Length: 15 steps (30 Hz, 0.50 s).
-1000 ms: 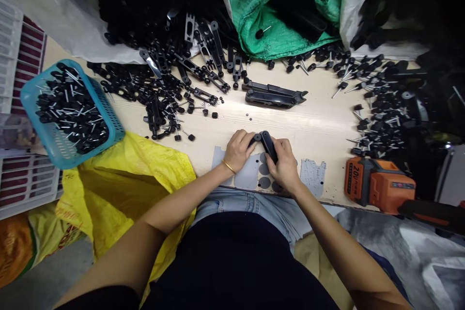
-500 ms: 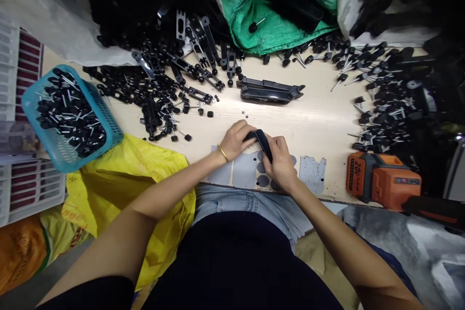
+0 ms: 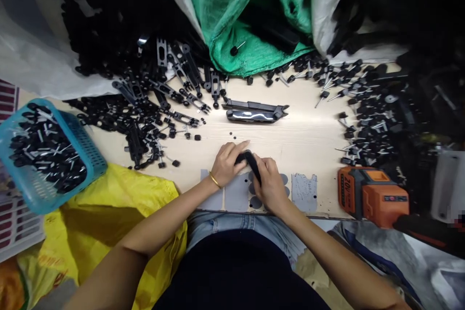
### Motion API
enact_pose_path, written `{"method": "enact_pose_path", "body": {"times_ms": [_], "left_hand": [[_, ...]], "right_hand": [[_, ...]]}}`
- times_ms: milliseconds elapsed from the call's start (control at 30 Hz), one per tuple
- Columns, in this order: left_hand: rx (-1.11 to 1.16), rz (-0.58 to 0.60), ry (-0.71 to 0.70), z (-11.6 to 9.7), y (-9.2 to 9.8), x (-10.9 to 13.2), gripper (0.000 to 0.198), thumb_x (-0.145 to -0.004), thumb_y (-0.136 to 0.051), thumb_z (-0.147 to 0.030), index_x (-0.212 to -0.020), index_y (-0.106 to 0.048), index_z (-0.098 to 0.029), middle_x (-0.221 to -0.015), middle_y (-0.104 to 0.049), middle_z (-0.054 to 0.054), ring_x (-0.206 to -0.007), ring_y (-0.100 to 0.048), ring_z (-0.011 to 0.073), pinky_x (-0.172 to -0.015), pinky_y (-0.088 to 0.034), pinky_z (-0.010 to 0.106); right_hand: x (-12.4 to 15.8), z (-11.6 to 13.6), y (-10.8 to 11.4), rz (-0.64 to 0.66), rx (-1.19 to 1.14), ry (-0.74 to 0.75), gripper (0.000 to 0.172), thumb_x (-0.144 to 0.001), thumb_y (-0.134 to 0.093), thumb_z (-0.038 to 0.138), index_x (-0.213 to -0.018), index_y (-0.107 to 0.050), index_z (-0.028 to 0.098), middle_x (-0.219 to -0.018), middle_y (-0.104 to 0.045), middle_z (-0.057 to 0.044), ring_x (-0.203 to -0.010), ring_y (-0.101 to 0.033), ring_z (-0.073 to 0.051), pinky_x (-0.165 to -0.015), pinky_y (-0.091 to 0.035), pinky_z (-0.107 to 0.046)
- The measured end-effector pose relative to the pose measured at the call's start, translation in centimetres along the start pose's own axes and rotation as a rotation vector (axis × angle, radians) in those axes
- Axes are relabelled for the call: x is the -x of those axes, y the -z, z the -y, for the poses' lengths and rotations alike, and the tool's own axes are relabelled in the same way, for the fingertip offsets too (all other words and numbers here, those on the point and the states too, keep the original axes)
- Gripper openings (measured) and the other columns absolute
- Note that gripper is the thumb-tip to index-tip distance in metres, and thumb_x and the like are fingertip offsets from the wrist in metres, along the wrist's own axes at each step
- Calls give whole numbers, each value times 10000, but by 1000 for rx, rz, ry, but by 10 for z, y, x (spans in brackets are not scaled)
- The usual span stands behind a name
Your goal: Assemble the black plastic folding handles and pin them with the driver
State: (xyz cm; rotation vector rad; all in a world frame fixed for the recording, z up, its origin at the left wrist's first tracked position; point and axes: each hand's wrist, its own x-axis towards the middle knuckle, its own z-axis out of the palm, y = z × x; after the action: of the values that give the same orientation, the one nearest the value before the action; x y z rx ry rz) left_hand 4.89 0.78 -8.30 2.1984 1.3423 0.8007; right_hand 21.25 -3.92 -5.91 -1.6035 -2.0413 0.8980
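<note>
A black jointed plastic piece (image 3: 253, 165), bent at an angle, is held between my two hands just above the front of the table. My left hand (image 3: 228, 162), with a gold bangle at the wrist, is closed on its left end, the index finger stretched out above it. Around the longer right part wrap the fingers of my right hand (image 3: 271, 183). Grey patches (image 3: 235, 193) lie on the table under my hands. Beyond them rests a longer black folded assembly (image 3: 254, 111), with a few tiny dark bits (image 3: 233, 135) in between.
Loose black brackets and knobs (image 3: 145, 121) pile up at the left. Black knobs with metal pins (image 3: 363, 106) cover the right side. A blue basket (image 3: 96, 143) of pins stands far left, an orange 20V battery tool (image 3: 385, 201) at right front. A green sack (image 3: 225, 53) hangs over the back.
The camera view has shifted, so the table's things appear lower and further left. My left index finger has stretched out. Both hands still hold the black jointed piece.
</note>
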Motion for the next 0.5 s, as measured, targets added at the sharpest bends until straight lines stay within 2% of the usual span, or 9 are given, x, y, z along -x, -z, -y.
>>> {"method": "enact_pose_path", "body": {"times_ms": [100, 133, 167, 200, 267, 300, 333, 433, 500], "left_hand": [[-15, 61, 10, -2, 2, -1, 274, -879, -488, -232, -1131, -578, -175, -779, -492, 26, -757, -490, 177, -725, -437, 303], [-24, 66, 18, -2, 2, -1, 266, -877, -486, -226, -1118, -589, -181, -778, -494, 27, -758, -492, 178, -725, -431, 307], [-35, 62, 27, -2, 2, -2, 260, -875, -488, -223, -1108, -597, -187, -778, -498, 28, -758, -497, 178, -731, -424, 315], [-46, 52, 35, -2, 2, -3, 258, -872, -493, -223, -1104, -601, -189, -776, -502, 27, -757, -502, 179, -740, -417, 323], [-56, 22, 47, -2, 1, -5, 254, -869, -503, -226, -1099, -605, -185, -769, -506, 27, -759, -510, 181, -753, -406, 334], [-54, 11, 55, -2, 0, -5, 256, -869, -505, -226, -1101, -604, -180, -769, -507, 28, -763, -513, 182, -755, -404, 334], [-52, 2, 63, -2, -1, -5, 259, -869, -505, -224, -1104, -602, -176, -767, -508, 29, -766, -514, 183, -753, -404, 332], [-49, -6, 75, -3, -3, -5, 270, -864, -503, -211, -1113, -602, -173, -770, -515, 34, -775, -516, 186, -752, -407, 328], [-43, -8, 76, -3, -3, -5, 274, -861, -503, -204, -1115, -600, -173, -772, -516, 33, -776, -518, 185, -754, -409, 326]], "right_hand": [[-10, -7, 22, 123, -151, -22, 485, -827, -509, 229, -1309, -447, 227, -1011, -538, -92, -918, -531, -221, -767, -509, -376], [-19, -13, 36, 121, -195, -45, 408, -839, -517, 280, -1243, -508, 230, -1000, -562, -81, -883, -551, -205, -739, -512, -354], [-32, -22, 51, 59, -205, -85, 340, -852, -506, 317, -1175, -553, 226, -993, -582, -75, -849, -563, -192, -718, -510, -341], [-48, -33, 69, -67, -176, -137, 287, -865, -483, 333, -1105, -586, 212, -986, -599, -77, -828, -567, -187, -711, -503, -341], [-94, -61, 105, -448, 29, -273, 295, -871, -449, 306, -1100, -575, 169, -1072, -587, -120, -895, -553, -210, -784, -478, -385], [-122, -75, 122, -581, 146, -307, 302, -855, -461, 280, -1104, -568, 146, -1107, -571, -143, -979, -531, -237, -845, -450, -415], [-152, -88, 136, -622, 240, -339, 322, -844, -477, 265, -1127, -555, 133, -1134, -563, -156, -1080, -492, -263, -911, -408, -441], [-236, -114, 166, -550, 396, -524, 359, -846, -481, 239, -1152, -538, 61, -1154, -557, -210, -1141, -476, -302, -955, -360, -479], [-272, -118, 179, -482, 429, -547, 343, -830, -496, 202, -1099, -556, -1, -1076, -581, -245, -1091, -517, -320, -923, -379, -500]]}}
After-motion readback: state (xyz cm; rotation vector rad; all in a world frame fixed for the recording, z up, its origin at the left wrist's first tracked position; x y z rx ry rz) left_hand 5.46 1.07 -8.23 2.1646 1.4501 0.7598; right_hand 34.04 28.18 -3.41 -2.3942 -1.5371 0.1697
